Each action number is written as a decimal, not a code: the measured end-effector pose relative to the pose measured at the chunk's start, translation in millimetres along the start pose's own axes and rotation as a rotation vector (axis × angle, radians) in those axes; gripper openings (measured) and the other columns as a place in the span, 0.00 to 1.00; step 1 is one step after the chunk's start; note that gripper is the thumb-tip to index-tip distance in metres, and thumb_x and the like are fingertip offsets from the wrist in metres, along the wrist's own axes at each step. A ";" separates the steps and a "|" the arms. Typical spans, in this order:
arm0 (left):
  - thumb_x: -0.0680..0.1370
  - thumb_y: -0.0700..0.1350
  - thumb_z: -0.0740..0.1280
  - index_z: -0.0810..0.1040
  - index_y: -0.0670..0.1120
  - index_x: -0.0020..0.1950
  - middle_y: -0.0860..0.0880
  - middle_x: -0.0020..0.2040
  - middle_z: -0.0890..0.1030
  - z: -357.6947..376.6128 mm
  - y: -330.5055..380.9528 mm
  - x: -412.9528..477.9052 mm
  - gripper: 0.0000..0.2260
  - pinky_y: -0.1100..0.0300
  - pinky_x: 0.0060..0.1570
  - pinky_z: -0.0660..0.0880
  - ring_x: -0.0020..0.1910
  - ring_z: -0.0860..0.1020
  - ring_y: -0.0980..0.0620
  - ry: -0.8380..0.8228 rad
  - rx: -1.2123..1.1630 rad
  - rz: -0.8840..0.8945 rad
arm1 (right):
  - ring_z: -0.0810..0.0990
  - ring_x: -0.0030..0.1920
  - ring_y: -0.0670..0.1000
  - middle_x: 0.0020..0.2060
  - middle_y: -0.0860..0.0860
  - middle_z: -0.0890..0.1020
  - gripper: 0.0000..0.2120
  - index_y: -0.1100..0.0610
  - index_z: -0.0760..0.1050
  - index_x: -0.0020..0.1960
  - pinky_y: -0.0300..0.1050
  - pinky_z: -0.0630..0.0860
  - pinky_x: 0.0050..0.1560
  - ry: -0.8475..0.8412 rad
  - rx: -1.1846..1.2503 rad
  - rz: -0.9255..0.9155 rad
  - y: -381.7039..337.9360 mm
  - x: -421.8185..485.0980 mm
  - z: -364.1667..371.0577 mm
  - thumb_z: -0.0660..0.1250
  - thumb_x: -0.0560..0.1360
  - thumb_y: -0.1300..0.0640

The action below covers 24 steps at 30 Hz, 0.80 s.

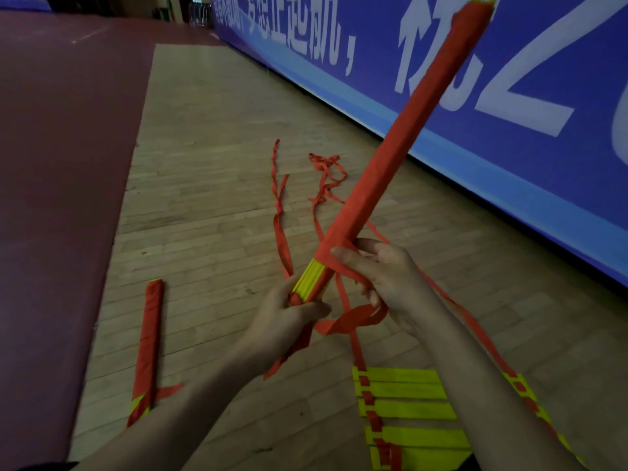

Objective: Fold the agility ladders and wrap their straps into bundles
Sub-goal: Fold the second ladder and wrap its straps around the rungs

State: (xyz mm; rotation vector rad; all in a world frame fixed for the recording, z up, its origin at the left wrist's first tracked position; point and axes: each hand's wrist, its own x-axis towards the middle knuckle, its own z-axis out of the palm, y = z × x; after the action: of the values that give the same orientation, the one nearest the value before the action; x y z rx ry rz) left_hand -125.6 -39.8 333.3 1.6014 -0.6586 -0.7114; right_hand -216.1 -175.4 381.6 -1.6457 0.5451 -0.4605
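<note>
a: where's the ladder being worked on?

b: up off the wooden floor (pixel 204 198), slanting away toward the blue banner (pixel 530 137). the half-wrapped bundle (pixel 404 137) is a stack of yellow rungs (pixel 309 278) swathed in red nearly to its near end.

a: and the hands?

b: the left hand (pixel 289 314) curls round the bare yellow end, thumb across it. the right hand (pixel 384 277) sits just above, forefinger laid on the last turn, other fingers curled round the loose red strap (pixel 353 319), which loops below.

a: how will it handle?

b: light, i'd judge. the rungs look like stiff flat slats, so the stack acts as a rod, though the slats may slide on one another; clamp the end firmly. the strap is soft, limp webbing, prone to twisting; take it close to the bundle and draw it flat.

a: anything in the way?

b: strap tails (pixel 282 205) trail on the floor beyond, and straps seem to run down to an unfolded ladder (pixel 407 406) by the right forearm; they could snag. a finished bundle (pixel 149 341) lies well apart on the left, beside the maroon mat (pixel 51 164).
</note>
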 end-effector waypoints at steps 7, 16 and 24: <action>0.62 0.45 0.72 0.76 0.41 0.48 0.48 0.33 0.75 -2.9 6.4 -3.3 0.18 0.59 0.30 0.71 0.32 0.73 0.51 -0.067 -0.158 -0.044 | 0.72 0.19 0.45 0.25 0.50 0.79 0.15 0.55 0.81 0.41 0.34 0.66 0.20 -0.125 0.025 0.051 -4.9 -8.0 -14.4 0.70 0.65 0.43; 0.61 0.42 0.73 0.77 0.42 0.45 0.47 0.34 0.76 -2.0 5.4 -4.9 0.14 0.59 0.29 0.72 0.31 0.75 0.52 -0.105 -0.306 -0.127 | 0.77 0.25 0.44 0.27 0.49 0.81 0.12 0.61 0.80 0.42 0.36 0.74 0.25 -0.173 0.123 0.035 -6.9 -6.1 -15.3 0.74 0.62 0.56; 0.68 0.37 0.67 0.72 0.40 0.46 0.48 0.33 0.72 -5.3 19.0 -14.3 0.09 0.63 0.24 0.68 0.26 0.70 0.54 -0.447 -0.575 -0.088 | 0.63 0.16 0.40 0.29 0.47 0.80 0.24 0.59 0.76 0.49 0.32 0.56 0.15 -0.167 0.174 0.061 -8.7 -2.1 -9.0 0.76 0.57 0.50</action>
State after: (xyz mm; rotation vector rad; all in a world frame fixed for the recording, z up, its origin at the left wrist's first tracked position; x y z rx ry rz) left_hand -131.4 -28.1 353.8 0.9498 -0.6265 -1.2190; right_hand -222.3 -180.4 391.5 -1.4811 0.4178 -0.3131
